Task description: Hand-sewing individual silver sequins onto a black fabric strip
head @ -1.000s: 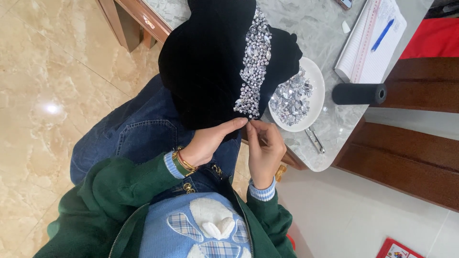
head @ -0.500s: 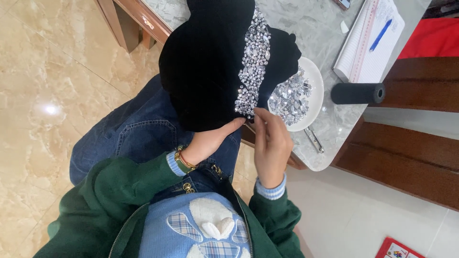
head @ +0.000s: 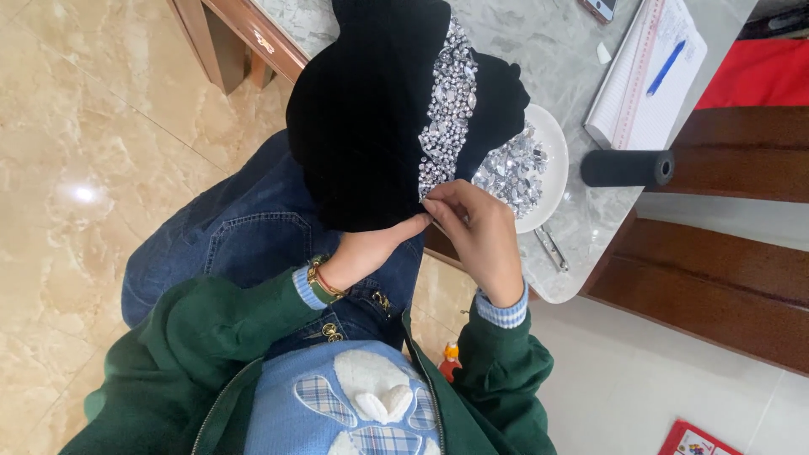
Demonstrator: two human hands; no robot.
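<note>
A black cloth (head: pixel 371 118) with a strip of silver rhinestones (head: pixel 445 109) hangs from the marble table over my lap. My left hand (head: pixel 371 248) holds the cloth's lower edge from below, thumb pressed against it. My right hand (head: pixel 476 232) pinches the bottom end of the rhinestone strip with its fingertips; anything thin between the fingers is too small to see. Both hands meet at the same spot on the cloth's edge.
A white plate (head: pixel 552 168) heaped with loose rhinestones sits on the marble table (head: pixel 539 50) beside the cloth. A black thread spool (head: pixel 628 168), a notepad with a blue pen (head: pixel 649 72), a phone (head: pixel 600 8) and small metal tweezers (head: pixel 549 248) lie nearby. Tiled floor on the left.
My right hand has risen a little and its fingers have closed onto the strip's lower end. My left hand stays under the cloth's edge.
</note>
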